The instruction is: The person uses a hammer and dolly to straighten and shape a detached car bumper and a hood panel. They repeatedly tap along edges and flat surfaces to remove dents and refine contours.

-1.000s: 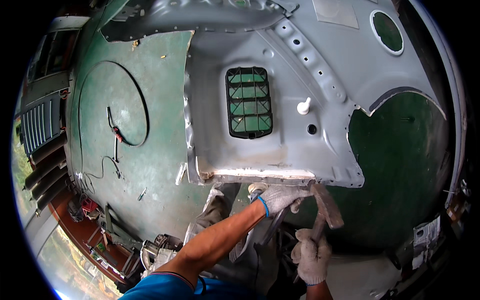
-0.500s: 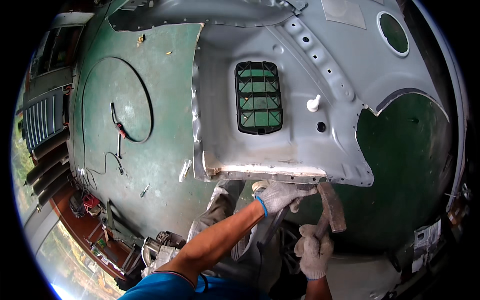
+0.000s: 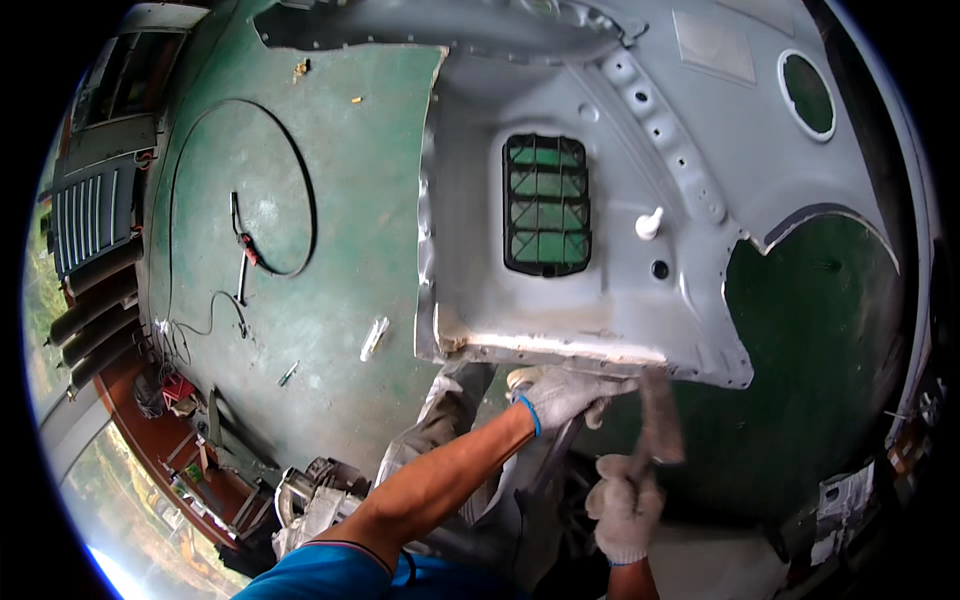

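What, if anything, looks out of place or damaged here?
The grey metal panel has ragged-looking edges, and a pale strip interrupts its grey surface along the near edge. A black cable lies looped on the green floor.

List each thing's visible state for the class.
Grey metal panel: pierced by holes
Black rectangular grille: set in the panel
Black cable: looped on green floor
Grey metal hammer: gripped, head blurred
White-gloved right hand: closed around the hammer
White-gloved left hand: at the panel's lower edge, grip unclear
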`<state>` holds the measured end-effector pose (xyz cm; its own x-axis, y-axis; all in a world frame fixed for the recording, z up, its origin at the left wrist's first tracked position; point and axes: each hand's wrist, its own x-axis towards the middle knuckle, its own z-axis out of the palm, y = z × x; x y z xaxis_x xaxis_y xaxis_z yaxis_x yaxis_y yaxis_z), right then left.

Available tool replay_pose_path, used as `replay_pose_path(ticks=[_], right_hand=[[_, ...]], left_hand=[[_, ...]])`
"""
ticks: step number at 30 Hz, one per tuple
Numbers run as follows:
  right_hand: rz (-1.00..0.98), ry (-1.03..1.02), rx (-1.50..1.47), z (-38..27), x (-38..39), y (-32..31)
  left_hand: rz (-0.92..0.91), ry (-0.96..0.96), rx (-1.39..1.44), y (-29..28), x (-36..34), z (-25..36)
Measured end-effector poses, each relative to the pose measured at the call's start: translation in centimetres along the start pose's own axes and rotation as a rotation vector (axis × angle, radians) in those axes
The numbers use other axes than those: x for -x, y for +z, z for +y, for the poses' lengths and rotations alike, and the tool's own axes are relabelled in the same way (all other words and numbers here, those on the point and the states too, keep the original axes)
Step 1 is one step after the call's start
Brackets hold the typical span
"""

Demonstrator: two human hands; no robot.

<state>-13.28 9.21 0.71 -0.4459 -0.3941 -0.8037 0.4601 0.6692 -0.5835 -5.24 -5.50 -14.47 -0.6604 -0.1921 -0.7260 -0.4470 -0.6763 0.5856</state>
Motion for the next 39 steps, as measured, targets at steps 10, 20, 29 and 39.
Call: replay_pose_path(ticks=[10,20,29,39], right_hand=[[-0.11,-0.057,0.293,0.5,-0.4,0.4],[-0.135,-0.104,0.289,1.2,-1.3,1.0],[-0.343,-0.485,0.587,-0.3,-2.4,2.1],[-0.368,-0.393,0.603,0.1,-3.3,3.3]], left_hand=[[-0.008,0.106,-0.337,-1.6,1.4,-1.0],[-0.081,-0.001,-0.457,-3.0,2.7,0.3],[0.228,0.522,-0.589,-3.6,0.9,-10.0],[0.014,0.036,0.458,-3.7,1.3,-6.3]])
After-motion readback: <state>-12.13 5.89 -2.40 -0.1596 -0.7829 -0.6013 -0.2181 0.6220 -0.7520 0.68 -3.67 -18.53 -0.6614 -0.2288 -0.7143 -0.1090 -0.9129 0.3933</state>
